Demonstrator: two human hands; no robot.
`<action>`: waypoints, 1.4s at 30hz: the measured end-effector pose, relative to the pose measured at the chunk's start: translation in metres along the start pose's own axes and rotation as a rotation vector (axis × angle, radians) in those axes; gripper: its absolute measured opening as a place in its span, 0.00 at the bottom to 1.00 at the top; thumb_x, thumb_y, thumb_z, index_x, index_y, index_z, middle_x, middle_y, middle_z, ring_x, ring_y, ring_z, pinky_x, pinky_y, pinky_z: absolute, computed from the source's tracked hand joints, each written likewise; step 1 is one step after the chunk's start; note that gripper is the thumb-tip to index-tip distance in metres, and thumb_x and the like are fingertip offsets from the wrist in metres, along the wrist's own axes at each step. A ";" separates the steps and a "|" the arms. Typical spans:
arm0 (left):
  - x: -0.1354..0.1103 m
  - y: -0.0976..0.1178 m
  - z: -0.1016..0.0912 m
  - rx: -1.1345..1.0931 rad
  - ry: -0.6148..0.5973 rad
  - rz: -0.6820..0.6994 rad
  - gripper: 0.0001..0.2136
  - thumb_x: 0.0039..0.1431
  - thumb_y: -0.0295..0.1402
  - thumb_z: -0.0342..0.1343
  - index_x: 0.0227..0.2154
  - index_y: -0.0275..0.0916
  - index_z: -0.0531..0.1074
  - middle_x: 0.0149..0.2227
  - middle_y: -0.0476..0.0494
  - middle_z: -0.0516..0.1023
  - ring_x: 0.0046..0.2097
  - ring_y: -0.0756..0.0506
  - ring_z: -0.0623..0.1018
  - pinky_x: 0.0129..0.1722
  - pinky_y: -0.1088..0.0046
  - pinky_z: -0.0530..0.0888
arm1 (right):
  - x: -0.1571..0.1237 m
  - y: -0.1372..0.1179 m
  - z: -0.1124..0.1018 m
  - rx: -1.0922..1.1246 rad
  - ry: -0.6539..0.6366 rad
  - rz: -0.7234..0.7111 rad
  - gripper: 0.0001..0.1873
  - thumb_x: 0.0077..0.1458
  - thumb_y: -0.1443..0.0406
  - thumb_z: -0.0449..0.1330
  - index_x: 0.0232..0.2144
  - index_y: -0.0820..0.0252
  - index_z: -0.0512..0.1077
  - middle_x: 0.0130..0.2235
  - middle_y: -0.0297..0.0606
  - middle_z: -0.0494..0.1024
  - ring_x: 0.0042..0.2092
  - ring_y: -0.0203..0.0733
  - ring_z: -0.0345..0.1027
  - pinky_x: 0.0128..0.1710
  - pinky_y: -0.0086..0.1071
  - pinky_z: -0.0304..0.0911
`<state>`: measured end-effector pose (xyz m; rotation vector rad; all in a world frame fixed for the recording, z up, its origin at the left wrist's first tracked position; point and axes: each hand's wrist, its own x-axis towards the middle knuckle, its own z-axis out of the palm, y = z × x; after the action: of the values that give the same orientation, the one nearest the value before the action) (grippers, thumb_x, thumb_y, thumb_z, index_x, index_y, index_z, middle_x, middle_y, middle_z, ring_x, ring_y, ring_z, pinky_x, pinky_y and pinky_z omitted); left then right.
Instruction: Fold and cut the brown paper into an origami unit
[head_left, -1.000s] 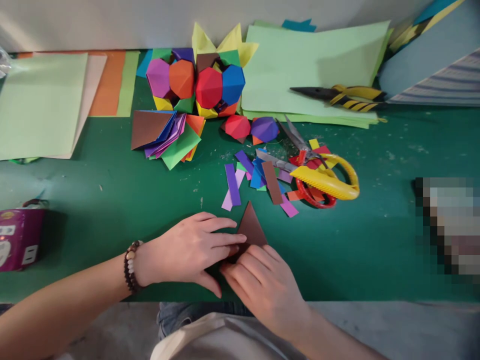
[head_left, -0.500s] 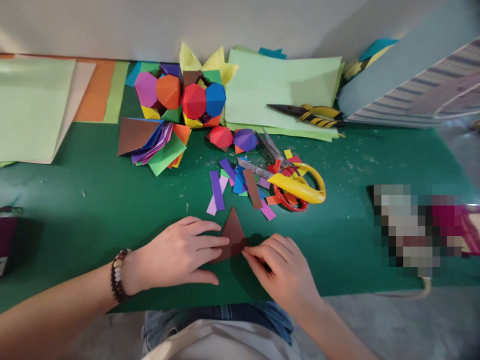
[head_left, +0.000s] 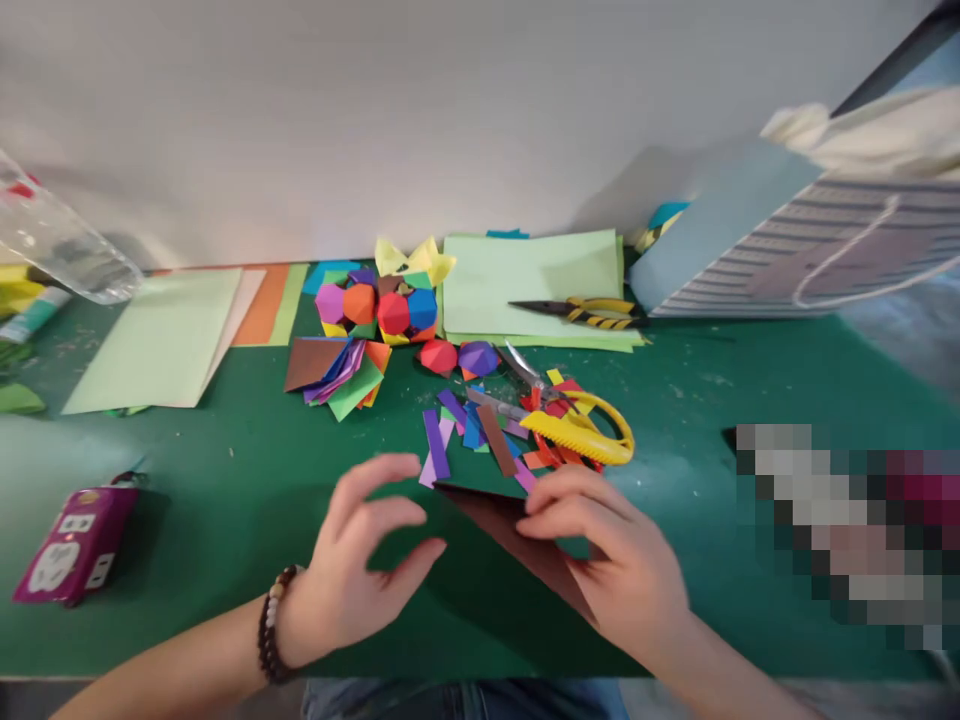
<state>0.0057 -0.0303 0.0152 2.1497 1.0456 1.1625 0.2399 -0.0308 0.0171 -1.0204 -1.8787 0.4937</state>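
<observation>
brown paper (head_left: 501, 522), pinched by the fingers of the right hand (head_left: 626, 565), slants away leftward, its far corner beside the left hand's (head_left: 349, 575) parted, empty fingers.

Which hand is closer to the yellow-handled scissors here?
The right hand, holding the brown paper just on the near side of the yellow-handled scissors. The left hand is open, farther off to their left and nearer the person.

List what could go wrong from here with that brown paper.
The brown paper, apparently held by the right grip alone, could crease where unwanted. The scissors lie close beyond, blades exposed, so a careless reach might nick skin. Nearby loose paper strips may get swept aside.
</observation>
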 end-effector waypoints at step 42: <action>0.053 -0.006 0.014 -0.995 0.503 -0.860 0.11 0.55 0.39 0.63 0.36 0.37 0.79 0.42 0.40 0.82 0.47 0.42 0.79 0.45 0.67 0.74 | 0.041 0.041 0.005 -0.602 -0.006 -0.388 0.14 0.67 0.64 0.48 0.38 0.59 0.73 0.35 0.39 0.76 0.30 0.38 0.73 0.29 0.32 0.65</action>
<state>0.0337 0.0154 0.0289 0.5504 1.0633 1.3452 0.2440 0.0264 0.0084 -0.9802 -2.2175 -0.3186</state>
